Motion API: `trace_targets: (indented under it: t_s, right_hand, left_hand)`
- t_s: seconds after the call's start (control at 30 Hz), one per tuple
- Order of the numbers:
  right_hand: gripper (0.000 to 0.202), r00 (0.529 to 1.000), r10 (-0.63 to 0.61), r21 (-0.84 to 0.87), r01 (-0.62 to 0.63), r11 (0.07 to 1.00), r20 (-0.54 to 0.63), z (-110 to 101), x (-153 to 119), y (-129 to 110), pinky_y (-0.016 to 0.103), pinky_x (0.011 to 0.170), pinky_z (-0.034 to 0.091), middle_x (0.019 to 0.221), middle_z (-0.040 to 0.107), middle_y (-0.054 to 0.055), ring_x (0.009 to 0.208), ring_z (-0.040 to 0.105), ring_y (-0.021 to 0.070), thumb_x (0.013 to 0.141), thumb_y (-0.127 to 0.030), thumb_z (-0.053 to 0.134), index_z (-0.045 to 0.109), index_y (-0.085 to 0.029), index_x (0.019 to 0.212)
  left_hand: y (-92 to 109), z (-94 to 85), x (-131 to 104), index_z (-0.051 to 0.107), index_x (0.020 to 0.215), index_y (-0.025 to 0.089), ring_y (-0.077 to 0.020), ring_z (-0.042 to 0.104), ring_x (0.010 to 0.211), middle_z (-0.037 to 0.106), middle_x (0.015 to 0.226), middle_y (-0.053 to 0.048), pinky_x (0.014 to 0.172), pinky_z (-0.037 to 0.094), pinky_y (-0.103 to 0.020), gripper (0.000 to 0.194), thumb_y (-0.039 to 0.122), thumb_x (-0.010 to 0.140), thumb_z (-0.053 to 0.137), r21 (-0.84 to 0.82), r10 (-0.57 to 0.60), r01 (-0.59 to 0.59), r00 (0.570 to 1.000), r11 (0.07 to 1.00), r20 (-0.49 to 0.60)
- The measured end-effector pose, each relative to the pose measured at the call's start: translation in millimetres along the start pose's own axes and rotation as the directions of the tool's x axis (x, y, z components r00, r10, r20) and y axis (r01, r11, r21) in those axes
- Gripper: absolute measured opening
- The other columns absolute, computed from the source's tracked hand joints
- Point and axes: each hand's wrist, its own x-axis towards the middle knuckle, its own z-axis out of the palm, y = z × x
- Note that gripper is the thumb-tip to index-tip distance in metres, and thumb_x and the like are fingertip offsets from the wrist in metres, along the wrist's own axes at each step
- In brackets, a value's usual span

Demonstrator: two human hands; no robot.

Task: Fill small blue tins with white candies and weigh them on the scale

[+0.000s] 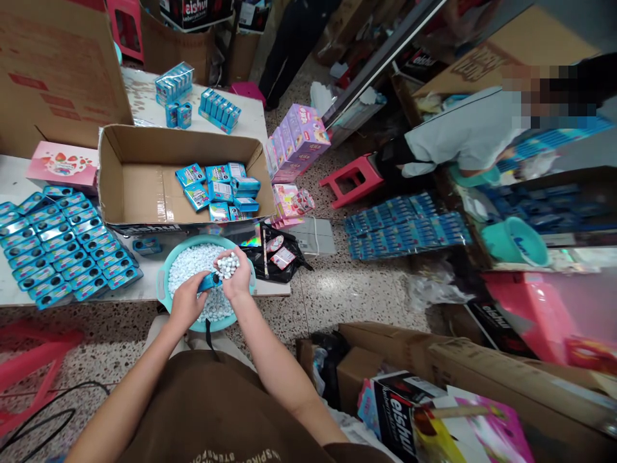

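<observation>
My left hand (187, 299) grips a small blue box (207, 281) with a dark round opening at its end, tilted towards my other hand. My right hand (240, 280) is cupped around a heap of small white pellets (227, 263), close beside that opening. Both hands are over a turquoise basin (162, 288) filled with many more loose white pellets (187, 262). Past the basin stands an open cardboard carton (139, 183), with several blue boxes (220, 191) lying in its right part. A single blue box (147, 245) lies between the carton and the rows at left.
Rows of blue boxes (62, 247) cover the table's left side. Wrapped blue packs (219, 109) stand behind the carton. Purple boxes (299, 138) stand right of it, and a black bag (277, 257) lies right of the basin. A co-worker (463, 128) sits near a red stool (354, 180).
</observation>
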Motion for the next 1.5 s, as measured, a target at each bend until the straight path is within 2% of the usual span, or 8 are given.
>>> trace_targets:
  t_s: [0.2,0.43,0.67,0.8,0.93,1.13,1.3,1.5]
  right_hand:
    - [0.027,0.997,-0.069,0.021,0.069,0.997,0.03,1,-1,5,0.022,0.052,0.046,0.055,0.058,-0.002,0.049,0.057,0.0101,0.07,-0.04,0.059,0.056,-0.016,0.058]
    - [0.026,0.997,-0.038,0.023,0.037,0.999,0.063,4,-4,8,0.021,0.047,0.042,0.055,0.057,-0.003,0.047,0.054,0.0093,0.073,-0.04,0.059,0.055,-0.017,0.062]
    - [0.036,0.999,0.0,0.069,-0.002,0.998,0.032,10,-5,2,0.022,0.049,0.044,0.051,0.052,-0.004,0.047,0.052,0.0091,0.077,-0.049,0.057,0.049,-0.019,0.06]
    - [0.042,1.0,-0.008,0.052,0.009,0.999,-0.023,13,-3,-2,0.022,0.047,0.041,0.047,0.049,-0.005,0.043,0.05,0.0086,0.079,-0.054,0.054,0.048,-0.019,0.057]
    - [0.044,0.999,-0.03,0.019,0.029,0.999,0.017,14,-3,-3,0.022,0.046,0.04,0.047,0.049,-0.005,0.043,0.05,0.0089,0.078,-0.056,0.054,0.049,-0.019,0.054]
    - [0.046,0.993,-0.077,-0.008,0.078,0.997,0.094,12,-5,-6,0.025,0.057,0.047,0.054,0.057,-0.001,0.051,0.057,0.011,0.075,-0.051,0.059,0.051,-0.016,0.047]
    - [0.042,0.996,-0.07,-0.009,0.071,0.997,0.061,13,-4,-9,0.023,0.049,0.043,0.056,0.059,-0.001,0.046,0.053,0.0094,0.075,-0.05,0.059,0.053,-0.016,0.051]
    - [0.042,0.993,-0.074,-0.053,0.079,0.995,0.097,17,-7,-8,0.021,0.044,0.037,0.048,0.052,-0.004,0.043,0.048,0.0081,0.075,-0.053,0.057,0.053,-0.018,0.054]
  left_hand:
    - [1,-4.9,2,0.053,0.123,0.021,-0.0235,0.058,0.112,0.061,0.123,-0.007,0.094,0.046,-0.036,0.045,0.02,0.078,0.053,0.018,-0.01,0.01,1.0,1.0,-0.015]
    - [0,-6.4,2,0.052,0.123,0.021,-0.0231,0.057,0.113,0.061,0.123,-0.007,0.095,0.046,-0.037,0.044,0.02,0.079,0.052,0.014,-0.003,0.003,1.0,1.0,-0.018]
    - [-1,-5.6,2,0.052,0.123,0.022,-0.0229,0.059,0.111,0.062,0.123,-0.006,0.094,0.046,-0.035,0.045,0.024,0.079,0.054,-0.041,-0.068,0.068,0.998,0.997,-0.004]
    - [1,-5.2,3,0.053,0.121,0.023,-0.0221,0.06,0.107,0.062,0.122,-0.004,0.093,0.046,-0.034,0.043,0.024,0.078,0.054,-0.054,-0.055,0.053,0.998,0.997,-0.02]
    - [4,-6.1,5,0.054,0.12,0.024,-0.0208,0.062,0.101,0.064,0.118,-0.003,0.09,0.047,-0.033,0.042,0.024,0.078,0.054,-0.069,-0.081,0.077,0.995,0.995,-0.061]
    - [8,-6.3,5,0.054,0.121,0.024,-0.0217,0.063,0.098,0.065,0.116,-0.004,0.088,0.048,-0.034,0.043,0.025,0.078,0.055,-0.06,-0.093,0.089,0.993,0.994,-0.075]
    - [10,-4.9,6,0.054,0.121,0.023,-0.0214,0.062,0.103,0.063,0.12,-0.004,0.089,0.048,-0.033,0.043,0.023,0.078,0.055,-0.048,-0.025,0.022,0.998,0.999,-0.061]
    - [10,-7.2,7,0.054,0.12,0.024,-0.021,0.063,0.1,0.064,0.117,-0.003,0.088,0.048,-0.033,0.042,0.025,0.078,0.055,-0.096,-0.065,0.059,0.996,0.994,-0.055]
